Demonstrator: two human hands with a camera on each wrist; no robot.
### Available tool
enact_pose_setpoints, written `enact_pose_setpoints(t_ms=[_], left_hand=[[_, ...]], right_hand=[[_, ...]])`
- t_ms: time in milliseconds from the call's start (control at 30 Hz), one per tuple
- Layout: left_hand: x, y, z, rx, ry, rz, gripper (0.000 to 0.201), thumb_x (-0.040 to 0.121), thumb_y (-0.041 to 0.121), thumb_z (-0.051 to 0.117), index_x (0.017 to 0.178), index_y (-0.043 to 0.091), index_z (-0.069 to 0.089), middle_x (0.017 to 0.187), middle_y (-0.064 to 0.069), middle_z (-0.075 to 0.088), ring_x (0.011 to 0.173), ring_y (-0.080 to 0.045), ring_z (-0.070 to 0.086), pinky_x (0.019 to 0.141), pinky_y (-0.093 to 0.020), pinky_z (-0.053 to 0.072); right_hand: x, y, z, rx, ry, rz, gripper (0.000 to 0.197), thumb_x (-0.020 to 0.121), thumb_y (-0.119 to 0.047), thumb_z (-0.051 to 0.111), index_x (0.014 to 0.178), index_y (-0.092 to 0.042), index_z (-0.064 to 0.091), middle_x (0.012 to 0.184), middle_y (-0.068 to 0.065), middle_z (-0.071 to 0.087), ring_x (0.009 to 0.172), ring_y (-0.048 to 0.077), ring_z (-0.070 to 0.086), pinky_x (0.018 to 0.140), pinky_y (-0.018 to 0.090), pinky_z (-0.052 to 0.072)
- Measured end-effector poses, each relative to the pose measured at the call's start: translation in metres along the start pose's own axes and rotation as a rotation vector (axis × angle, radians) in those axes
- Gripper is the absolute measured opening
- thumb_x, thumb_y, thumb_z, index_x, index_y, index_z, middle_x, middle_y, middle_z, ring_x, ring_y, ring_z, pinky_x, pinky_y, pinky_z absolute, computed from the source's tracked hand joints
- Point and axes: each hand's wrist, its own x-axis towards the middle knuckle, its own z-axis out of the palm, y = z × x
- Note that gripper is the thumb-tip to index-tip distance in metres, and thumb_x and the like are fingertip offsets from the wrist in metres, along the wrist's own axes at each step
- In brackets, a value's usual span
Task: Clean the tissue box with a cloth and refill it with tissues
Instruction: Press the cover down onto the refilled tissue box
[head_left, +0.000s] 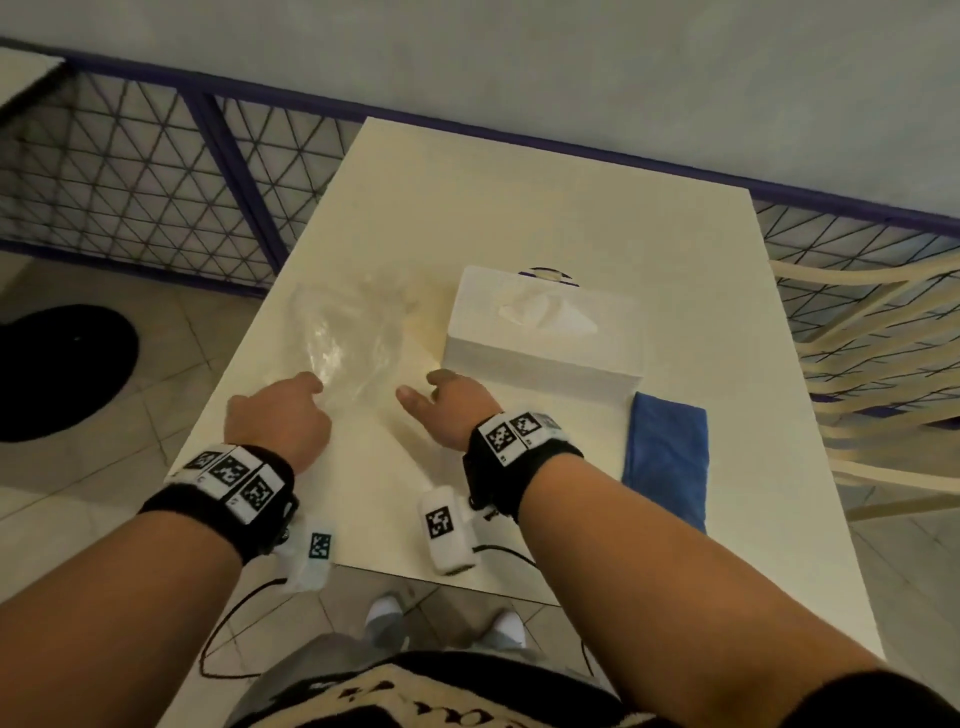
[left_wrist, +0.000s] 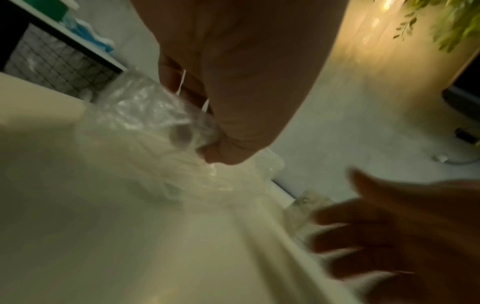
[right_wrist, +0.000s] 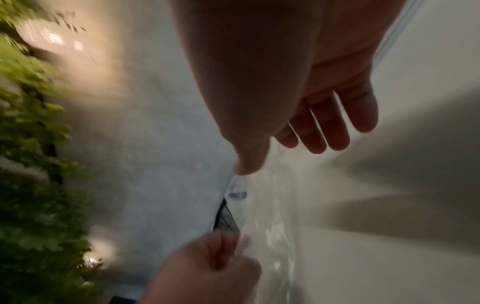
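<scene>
A white tissue box (head_left: 545, 332) stands on the cream table (head_left: 519, 218), with a tissue (head_left: 550, 309) sticking out of its top slot. Left of it lies a clear, crumpled plastic wrapper (head_left: 348, 338). My left hand (head_left: 291, 410) pinches the wrapper's near edge; the left wrist view shows its fingers curled round the wrapper (left_wrist: 155, 115). My right hand (head_left: 441, 400) hovers between wrapper and box, fingers straight and spread, holding nothing; in the right wrist view its fingers (right_wrist: 335, 127) are apart. A folded blue cloth (head_left: 667, 457) lies right of my right wrist, near the box's front corner.
A cream plastic chair (head_left: 878, 364) stands right of the table. A purple-framed wire mesh fence (head_left: 156, 171) runs behind it along the wall. A black round object (head_left: 57, 369) lies on the tiled floor at the left. My feet show below the table's near edge.
</scene>
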Motion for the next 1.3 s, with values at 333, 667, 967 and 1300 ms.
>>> enact_pose_setpoints(t_ms=[333, 667, 967, 1300], left_hand=[[-0.012, -0.018, 0.0, -0.557, 0.129, -0.131, 0.063, 0.08, 0.067, 0.045, 0.125, 0.025, 0.055, 0.126, -0.005, 0.055, 0.115, -0.028, 0.052, 0.101, -0.045, 0.039], [-0.017, -0.022, -0.015, -1.329, -0.295, -0.166, 0.038, 0.083, 0.037, 0.065, 0.11, 0.01, 0.062, 0.095, -0.013, 0.068, 0.078, -0.021, 0.062, 0.082, -0.037, 0.045], [-0.02, 0.034, -0.023, -1.474, -0.345, -0.029, 0.031, 0.095, 0.003, 0.042, 0.105, 0.026, 0.061, 0.067, -0.008, 0.07, 0.052, -0.016, 0.06, 0.05, -0.022, 0.045], [-0.027, 0.088, -0.017, -1.665, -0.575, -0.107, 0.027, 0.091, 0.017, 0.042, 0.088, 0.004, 0.066, 0.087, -0.014, 0.069, 0.063, -0.025, 0.061, 0.06, -0.033, 0.051]], right_hand=[[0.027, -0.024, 0.023, 0.786, -0.099, 0.225, 0.031, 0.078, -0.012, 0.074, 0.107, -0.004, 0.065, 0.099, 0.015, 0.073, 0.079, 0.028, 0.069, 0.076, 0.041, 0.059], [-0.003, -0.005, -0.012, 0.912, -0.202, -0.017, 0.026, 0.087, -0.014, 0.066, 0.113, -0.019, 0.063, 0.084, 0.008, 0.071, 0.073, 0.025, 0.068, 0.054, 0.028, 0.054], [-0.028, 0.046, -0.056, 1.089, 0.029, -0.03, 0.041, 0.09, 0.004, 0.048, 0.12, -0.022, 0.06, 0.071, 0.015, 0.065, 0.047, 0.02, 0.058, 0.04, 0.022, 0.045], [-0.052, 0.096, -0.078, 1.418, 0.123, 0.167, 0.023, 0.082, -0.02, 0.05, 0.091, -0.001, 0.06, 0.081, 0.012, 0.065, 0.067, 0.029, 0.051, 0.065, 0.04, 0.05]])
